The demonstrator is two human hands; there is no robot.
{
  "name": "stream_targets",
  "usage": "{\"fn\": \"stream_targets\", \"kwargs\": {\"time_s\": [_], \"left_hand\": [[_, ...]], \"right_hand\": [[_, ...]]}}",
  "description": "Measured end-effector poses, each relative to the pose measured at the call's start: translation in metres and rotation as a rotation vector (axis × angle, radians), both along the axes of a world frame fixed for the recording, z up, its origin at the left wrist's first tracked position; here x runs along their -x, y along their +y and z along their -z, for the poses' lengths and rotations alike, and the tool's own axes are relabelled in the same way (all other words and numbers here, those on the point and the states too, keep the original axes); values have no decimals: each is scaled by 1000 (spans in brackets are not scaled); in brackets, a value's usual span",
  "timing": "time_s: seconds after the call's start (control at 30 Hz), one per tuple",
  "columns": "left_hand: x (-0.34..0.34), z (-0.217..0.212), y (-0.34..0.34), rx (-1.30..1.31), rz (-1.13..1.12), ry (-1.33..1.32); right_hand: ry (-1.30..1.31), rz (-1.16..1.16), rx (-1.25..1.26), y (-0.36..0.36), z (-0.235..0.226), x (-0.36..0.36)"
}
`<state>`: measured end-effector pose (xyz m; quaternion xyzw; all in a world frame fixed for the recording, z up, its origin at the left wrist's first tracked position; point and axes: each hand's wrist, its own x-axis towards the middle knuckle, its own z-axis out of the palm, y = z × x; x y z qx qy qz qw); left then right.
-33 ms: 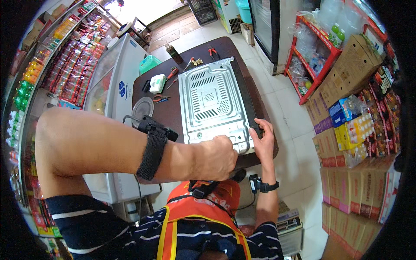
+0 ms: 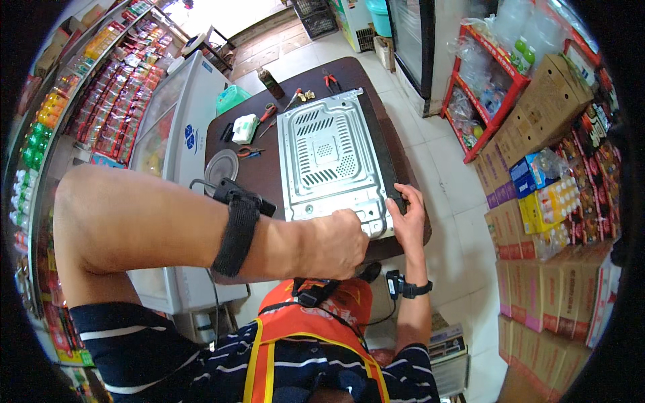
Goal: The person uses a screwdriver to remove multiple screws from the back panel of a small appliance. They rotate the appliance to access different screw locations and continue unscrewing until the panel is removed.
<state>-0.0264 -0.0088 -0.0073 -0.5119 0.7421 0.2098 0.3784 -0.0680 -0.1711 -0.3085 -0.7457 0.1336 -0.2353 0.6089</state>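
Observation:
A box-shaped appliance lies on the dark brown table [image 2: 259, 161], its silver metal panel [image 2: 349, 141] facing up. Stamped slots and small holes pattern the panel, and a black side [image 2: 379, 144] runs down its right. At the panel's near edge my left hand [image 2: 339, 245] is closed in a fist, its fingers turned away; whatever it grips is hidden. My right hand [image 2: 408, 218] rests against the near right corner, thumb and fingers apart, touching the black side.
On the table lie pliers [image 2: 248, 153], red-handled pliers [image 2: 330, 82], scissors [image 2: 267, 113], a white packet [image 2: 245, 129], a round metal plate [image 2: 222, 166] and a dark bottle [image 2: 270, 83]. A chest freezer [image 2: 195, 134] stands left; stacked cartons [image 2: 544, 289] and a red rack [image 2: 487, 101] stand right.

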Motion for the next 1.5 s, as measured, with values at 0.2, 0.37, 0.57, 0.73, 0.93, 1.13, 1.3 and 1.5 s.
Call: {"fn": "stream_targets", "kwargs": {"time_s": [0.2,0.37,0.57,0.73,0.93,1.13,1.3,1.5], "left_hand": [[-30,-1,6,116,-1107,328],[-15,6,0,34,-611,113],[-14,-7,6,171,-841,266],[-27,-1,7,42,-1216,294],[5,-2,19,82,-481,34],[-21,1,22,133,-1273,345],[-19,-5,-11,-89,-955,50],[-8,-5,-4,69,-726,123]], "right_hand": [[-23,-18,-3,-3,2,-1],[-27,-8,-9,-2,2,1],[-6,1,-8,-2,0,0],[-57,7,-22,0,2,-1],[-88,13,-45,0,7,-4],[-86,19,-65,1,8,-3],[-80,42,-45,2,4,-3],[-85,37,6,0,2,-2]]}}
